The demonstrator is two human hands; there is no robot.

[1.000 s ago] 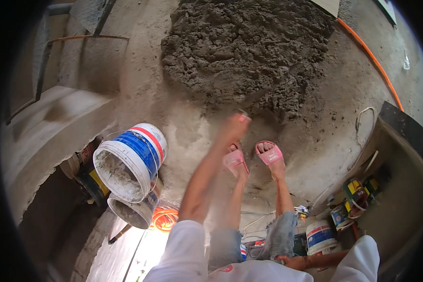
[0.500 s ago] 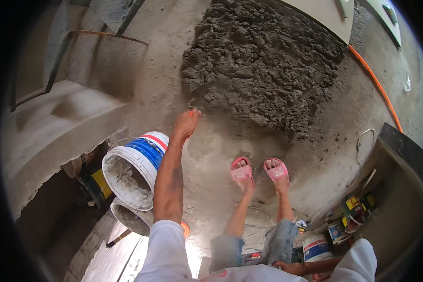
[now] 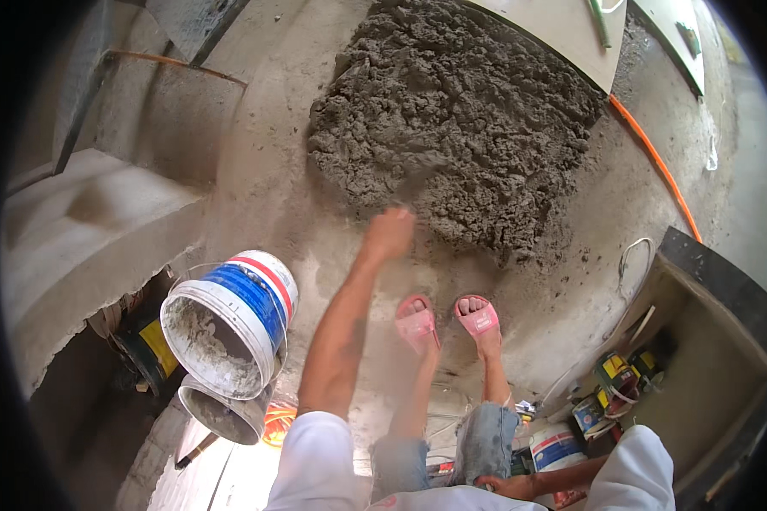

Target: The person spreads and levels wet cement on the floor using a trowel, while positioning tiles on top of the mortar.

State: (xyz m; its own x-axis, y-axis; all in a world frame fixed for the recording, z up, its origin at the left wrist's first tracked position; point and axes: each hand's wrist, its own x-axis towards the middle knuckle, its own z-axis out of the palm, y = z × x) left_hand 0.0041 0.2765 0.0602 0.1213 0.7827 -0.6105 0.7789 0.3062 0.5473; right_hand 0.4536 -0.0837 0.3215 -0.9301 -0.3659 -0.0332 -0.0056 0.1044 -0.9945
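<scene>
In the head view, a rough concrete floor (image 3: 264,183) carries a broad heap of dark mortar (image 3: 477,128) beyond the feet; an orange hose (image 3: 656,162) and a pale board (image 3: 562,34) lie at its upper right. The left hand (image 3: 390,233) is closed around a trowel (image 3: 404,207) at the mortar's near edge; blur hides most of the blade. The right hand (image 3: 510,487) is at the jeans (image 3: 486,439); I cannot tell whether it grasps anything. At left, a banded bucket (image 3: 260,298), crusted inside with pale residue, partly covers a second bucket (image 3: 251,419), grey inside.
</scene>
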